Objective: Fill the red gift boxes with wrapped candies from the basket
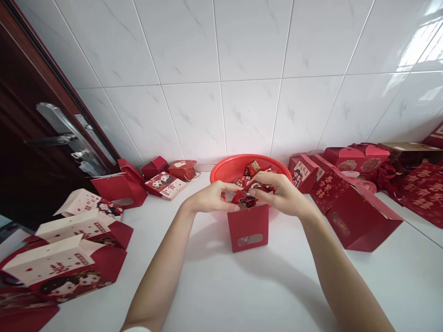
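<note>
A small red box (248, 229) with an oval window stands upright on the white table, its top open and wrapped sweets (244, 199) showing at the opening. My left hand (213, 196) is closed on the box's left upper edge, thumb and fingers around it. Over the right side of the opening, my right hand (278, 191) has its fingers bent round red wrapped sweets. Directly behind the box sits a red plastic basket (221, 171) with more wrapped sweets inside.
Several printed boxes (65, 269) stand at the left, near a dark door with a metal handle (57, 138). Small boxes (166, 184) lie by the tiled wall. More red boxes (360, 214) stand at the right, with red bags (424, 191) farther right.
</note>
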{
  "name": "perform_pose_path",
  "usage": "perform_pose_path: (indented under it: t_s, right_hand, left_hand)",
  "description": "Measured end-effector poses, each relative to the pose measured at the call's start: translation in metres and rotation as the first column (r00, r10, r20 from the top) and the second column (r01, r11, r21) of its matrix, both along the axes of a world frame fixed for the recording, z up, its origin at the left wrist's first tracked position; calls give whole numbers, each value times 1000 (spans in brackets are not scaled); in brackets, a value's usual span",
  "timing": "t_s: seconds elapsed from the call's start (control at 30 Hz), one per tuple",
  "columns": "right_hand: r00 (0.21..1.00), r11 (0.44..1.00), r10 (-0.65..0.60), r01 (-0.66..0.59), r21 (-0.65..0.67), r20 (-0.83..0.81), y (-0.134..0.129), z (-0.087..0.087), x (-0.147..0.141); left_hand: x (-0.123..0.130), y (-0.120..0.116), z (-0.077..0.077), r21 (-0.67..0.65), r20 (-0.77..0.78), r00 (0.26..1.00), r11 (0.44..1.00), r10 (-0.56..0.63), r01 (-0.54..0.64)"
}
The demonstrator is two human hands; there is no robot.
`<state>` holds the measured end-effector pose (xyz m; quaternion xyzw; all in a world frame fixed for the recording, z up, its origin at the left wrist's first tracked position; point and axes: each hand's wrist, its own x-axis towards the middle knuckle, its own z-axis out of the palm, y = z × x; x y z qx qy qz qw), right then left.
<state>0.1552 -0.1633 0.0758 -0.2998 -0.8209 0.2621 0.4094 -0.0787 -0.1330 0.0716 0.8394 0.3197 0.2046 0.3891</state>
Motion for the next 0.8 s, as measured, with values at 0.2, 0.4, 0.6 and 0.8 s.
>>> perform_pose_path:
  t_s: [0.2, 0.4, 0.6, 0.8]
  right_hand:
    - [999, 993, 21, -24, -113, -29, 1, 0, -2]
    - [997, 994, 37, -29, -110, 74, 4, -3, 2]
    - [989, 996, 11, 2, -90, 149, 1, -2, 2]
    - [987, 999, -7, 14, -42, 158, 1, -2, 2]
  left_hand:
    - [1, -2, 2, -25, -17, 1000, 1000, 8, -9]
    - [2, -2, 3, -20, -7, 1000, 1000, 19, -19]
    - [0, -2, 3, -41, -58, 998, 998, 40, -42]
    - [0, -1, 1, -45, -45, 998, 998, 37, -39]
